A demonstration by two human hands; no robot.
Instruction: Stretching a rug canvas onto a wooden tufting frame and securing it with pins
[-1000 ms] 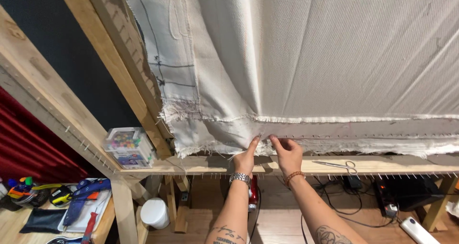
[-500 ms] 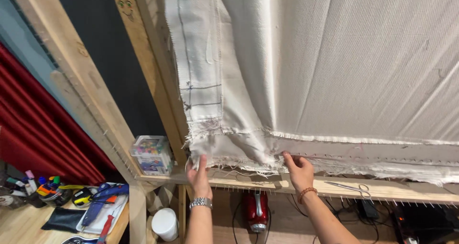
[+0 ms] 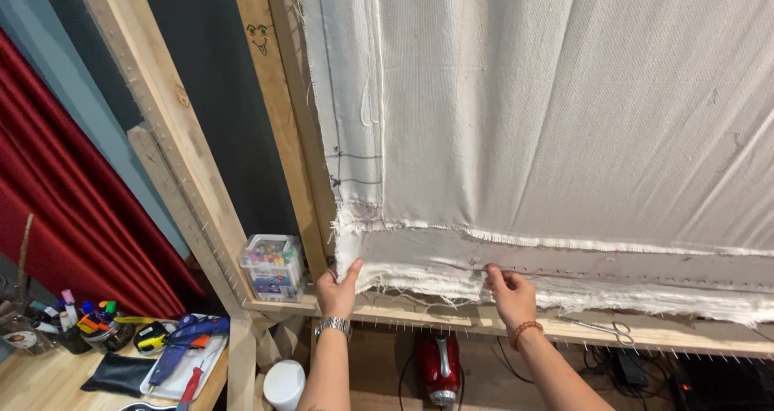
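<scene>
Left hand (image 3: 337, 292) fingers pinch the frayed lower-left corner of the white cloth (image 3: 564, 137) stretched on the wooden frame (image 3: 193, 177). Right hand (image 3: 508, 294) fingers closed on the cloth's bottom hem. Clear box of coloured items (image 3: 272, 266) sits on the frame ledge, left. Scissors (image 3: 601, 326) lie right.

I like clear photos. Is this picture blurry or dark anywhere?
Head view: mostly sharp and evenly lit; the white cloth shows soft fold shadows, both hands are crisp, the wooden frame leans from lens distortion, and under the rail at bottom right it is dark.
</scene>
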